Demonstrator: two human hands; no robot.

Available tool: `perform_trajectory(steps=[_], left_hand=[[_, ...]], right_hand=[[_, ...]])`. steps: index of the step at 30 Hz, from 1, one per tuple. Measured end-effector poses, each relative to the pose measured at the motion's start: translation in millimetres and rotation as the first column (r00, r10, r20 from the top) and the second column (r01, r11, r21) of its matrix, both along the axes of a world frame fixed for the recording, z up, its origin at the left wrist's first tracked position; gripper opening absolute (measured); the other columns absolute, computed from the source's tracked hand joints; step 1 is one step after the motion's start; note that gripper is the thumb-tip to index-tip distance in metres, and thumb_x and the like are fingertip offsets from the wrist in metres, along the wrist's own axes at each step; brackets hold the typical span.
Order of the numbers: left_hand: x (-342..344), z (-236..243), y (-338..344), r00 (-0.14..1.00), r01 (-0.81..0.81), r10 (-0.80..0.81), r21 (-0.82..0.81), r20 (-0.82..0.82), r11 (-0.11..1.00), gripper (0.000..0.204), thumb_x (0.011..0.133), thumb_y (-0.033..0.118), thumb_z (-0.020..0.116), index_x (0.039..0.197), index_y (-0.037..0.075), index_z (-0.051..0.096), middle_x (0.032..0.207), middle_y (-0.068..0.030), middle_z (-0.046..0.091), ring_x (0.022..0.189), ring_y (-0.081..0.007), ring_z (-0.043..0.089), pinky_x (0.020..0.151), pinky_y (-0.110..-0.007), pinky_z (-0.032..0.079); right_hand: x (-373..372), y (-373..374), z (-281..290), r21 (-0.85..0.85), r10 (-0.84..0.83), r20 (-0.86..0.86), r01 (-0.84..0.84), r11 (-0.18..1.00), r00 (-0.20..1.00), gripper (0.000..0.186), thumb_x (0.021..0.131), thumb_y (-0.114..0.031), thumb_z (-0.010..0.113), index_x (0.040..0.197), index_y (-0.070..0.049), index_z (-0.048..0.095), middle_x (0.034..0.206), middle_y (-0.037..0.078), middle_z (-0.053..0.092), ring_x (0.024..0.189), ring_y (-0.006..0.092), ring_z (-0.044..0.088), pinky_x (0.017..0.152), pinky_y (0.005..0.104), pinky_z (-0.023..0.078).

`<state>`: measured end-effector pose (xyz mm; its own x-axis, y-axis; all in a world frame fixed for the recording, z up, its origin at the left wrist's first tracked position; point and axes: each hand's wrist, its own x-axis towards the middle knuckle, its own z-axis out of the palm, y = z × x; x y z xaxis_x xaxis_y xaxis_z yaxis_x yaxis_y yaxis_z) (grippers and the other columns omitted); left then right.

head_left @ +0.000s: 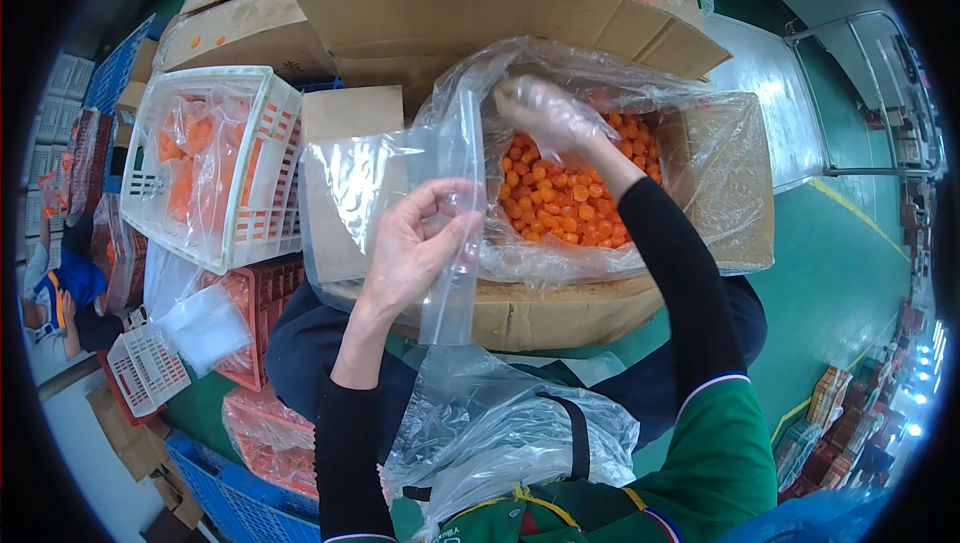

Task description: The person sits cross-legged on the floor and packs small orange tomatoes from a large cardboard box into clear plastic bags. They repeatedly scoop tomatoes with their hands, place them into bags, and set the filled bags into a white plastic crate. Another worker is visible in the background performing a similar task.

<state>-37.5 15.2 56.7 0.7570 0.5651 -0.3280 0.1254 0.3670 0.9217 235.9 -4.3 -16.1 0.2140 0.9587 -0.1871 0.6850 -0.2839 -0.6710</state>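
My left hand (pixel 415 248) pinches the edge of a transparent plastic bag (pixel 340 198) between thumb and fingers. The bag hangs left of an open cardboard box, its flat edge strip running down past my wrist. Inside the box, a loose transparent liner (pixel 590 265) surrounds many small, round orange fruits (pixel 570 198), which look dried or candied. Over the fruit's far left part is my right hand (pixel 560 121), in a thin transparent glove. Its fingers point left toward the liner and are blurred, so whether they hold anything is unclear.
At left, a white plastic crate (pixel 265 128) holds bagged orange fruit, with a red crate (pixel 275 308) below it. Cardboard boxes (pixel 250 33) stand behind. A blue crate (pixel 240 493) sits at lower left. Another person (pixel 65 293) is at far left. A metal rail (pixel 880 171) stands at right.
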Motion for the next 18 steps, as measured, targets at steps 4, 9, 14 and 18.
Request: perform_trajectory(steps=[4, 9, 14, 18], left_hand=[[20, 6, -5, 0.996, 0.084, -0.082, -0.107, 0.024, 0.991, 0.042, 0.094, 0.004, 0.066, 0.133, 0.000, 0.054, 0.098, -0.0060, 0.064, 0.074, -0.0108, 0.066, 0.061, -0.023, 0.056], [28, -2, -13, 0.974, 0.146, -0.091, -0.269, 0.208, 0.952, 0.049, 0.093, 0.002, 0.063, 0.140, 0.003, 0.049, 0.087, -0.0021, 0.062, 0.071, -0.0103, 0.063, 0.062, -0.027, 0.055], [34, -41, -12, 0.984, 0.130, -0.113, 0.124, -0.137, 0.984, 0.048, 0.092, 0.002, 0.057, 0.140, 0.005, 0.053, 0.090, -0.0019, 0.060, 0.070, -0.0099, 0.064, 0.062, -0.024, 0.054], [39, -61, -15, 0.940, 0.152, -0.032, 0.335, -0.339, 0.930, 0.048, 0.090, -0.001, 0.044, 0.137, 0.003, 0.055, 0.072, -0.0005, 0.057, 0.053, -0.0108, 0.060, 0.053, -0.025, 0.051]], right_hand=[[6, -77, -31, -0.267, 0.364, 0.081, -0.332, 0.905, 0.928, 0.026, 0.097, -0.028, 0.050, 0.103, -0.005, 0.060, 0.095, 0.017, 0.061, 0.081, 0.0250, 0.064, 0.072, 0.0399, 0.050], [-25, -172, -16, -0.293, 0.387, -0.203, -0.433, 0.852, 0.899, 0.025, 0.097, -0.024, 0.053, 0.098, -0.001, 0.065, 0.084, 0.020, 0.065, 0.077, 0.0289, 0.066, 0.068, 0.0432, 0.051], [-15, -196, 9, -0.245, 0.015, -0.295, -0.090, 0.965, 0.955, 0.031, 0.100, -0.024, 0.055, 0.114, 0.001, 0.065, 0.104, 0.021, 0.068, 0.096, 0.0297, 0.068, 0.085, 0.0397, 0.052], [7, -203, 8, -0.021, -0.249, -0.104, 0.248, 0.969, 0.963, 0.026, 0.101, -0.018, 0.054, 0.115, 0.002, 0.064, 0.100, 0.019, 0.068, 0.092, 0.0234, 0.068, 0.082, 0.0362, 0.052]])
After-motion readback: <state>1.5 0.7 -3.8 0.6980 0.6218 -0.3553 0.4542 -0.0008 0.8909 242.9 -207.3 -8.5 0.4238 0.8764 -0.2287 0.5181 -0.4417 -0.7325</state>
